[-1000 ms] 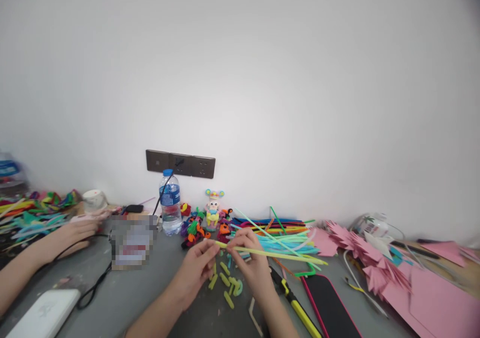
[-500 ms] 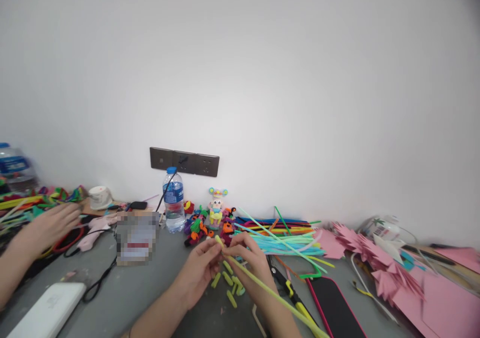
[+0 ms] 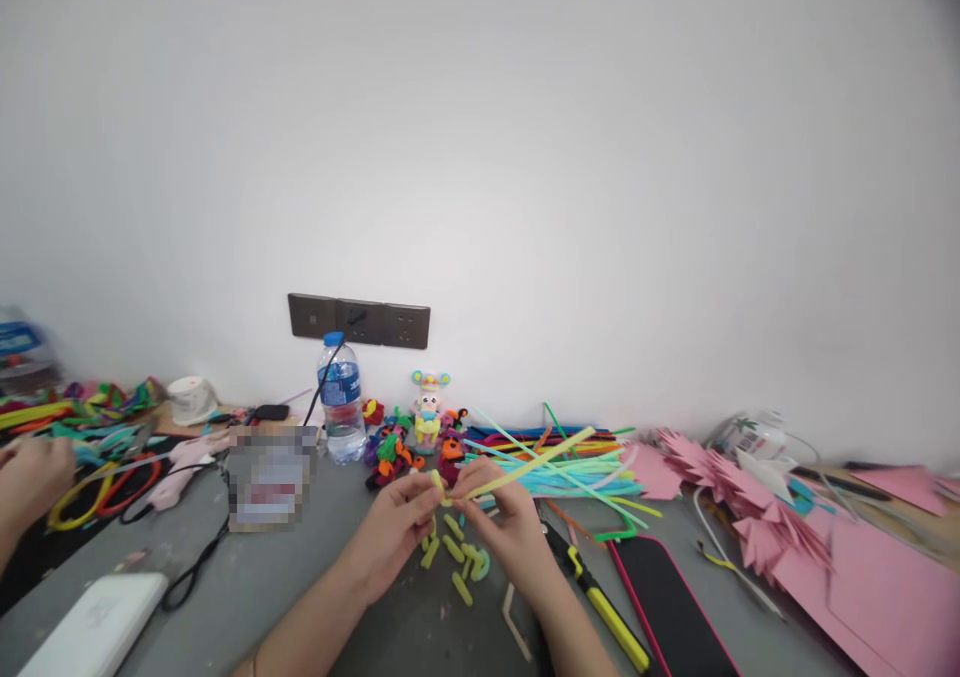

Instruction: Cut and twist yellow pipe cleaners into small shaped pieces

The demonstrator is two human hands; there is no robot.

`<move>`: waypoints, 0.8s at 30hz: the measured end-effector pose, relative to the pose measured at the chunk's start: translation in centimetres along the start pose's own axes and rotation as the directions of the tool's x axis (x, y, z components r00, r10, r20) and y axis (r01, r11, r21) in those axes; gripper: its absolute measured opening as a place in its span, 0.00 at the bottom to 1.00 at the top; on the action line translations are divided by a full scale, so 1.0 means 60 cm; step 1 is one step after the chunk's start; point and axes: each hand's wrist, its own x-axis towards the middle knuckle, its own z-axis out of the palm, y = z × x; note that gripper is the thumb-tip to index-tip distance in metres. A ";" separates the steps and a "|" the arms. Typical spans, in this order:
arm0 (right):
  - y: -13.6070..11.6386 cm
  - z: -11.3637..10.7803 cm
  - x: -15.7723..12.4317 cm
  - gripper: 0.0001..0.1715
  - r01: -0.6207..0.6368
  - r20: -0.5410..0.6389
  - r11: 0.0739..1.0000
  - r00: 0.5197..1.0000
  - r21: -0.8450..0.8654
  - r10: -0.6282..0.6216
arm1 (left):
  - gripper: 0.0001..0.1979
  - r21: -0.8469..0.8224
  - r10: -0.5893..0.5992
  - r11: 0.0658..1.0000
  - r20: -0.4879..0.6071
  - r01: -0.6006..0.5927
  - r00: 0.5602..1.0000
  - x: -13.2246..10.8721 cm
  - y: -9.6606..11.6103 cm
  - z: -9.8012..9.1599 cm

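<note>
Between my two hands is a yellow pipe cleaner (image 3: 538, 463), its long end rising to the right past my right hand. My left hand (image 3: 401, 522) pinches its short, bent end with thumb and fingers. Close beside it, my right hand (image 3: 501, 517) grips the stem with thumb and fingertips; the exact bend there is partly hidden by the fingers. Below both hands, several short folded yellow pipe cleaner pieces (image 3: 462, 589) lie on the grey table (image 3: 420, 632). A pale blue-green curl (image 3: 482, 564) sits among them.
Yellow-and-black pliers (image 3: 611, 617) and a red-edged phone (image 3: 671, 597) lie right of my hands. Behind are a pipe cleaner bundle (image 3: 555, 477), a small figurine (image 3: 427, 412) and a water bottle (image 3: 341, 402). Pink paper (image 3: 892, 587) covers the right. Another person's hand (image 3: 34, 482) is at far left.
The pipe cleaner's long end has swung from lower right, across my right forearm, to upper right. At far left the other person's hand has moved left.
</note>
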 end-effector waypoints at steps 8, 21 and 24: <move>-0.004 -0.015 -0.002 0.07 -0.222 0.142 0.937 0.971 0.268 0.190 | 0.16 0.224 -0.134 0.970 0.158 0.096 0.978 -0.011 0.004 0.000; 0.022 -0.023 -0.005 0.10 -0.406 0.214 0.896 0.905 0.182 0.367 | 0.16 0.718 0.061 0.665 0.221 -0.205 0.973 -0.002 0.017 -0.007; 0.033 -0.019 -0.006 0.11 -0.387 0.173 0.908 0.917 0.159 0.360 | 0.13 0.789 0.143 0.565 0.194 -0.241 0.971 0.003 0.010 -0.011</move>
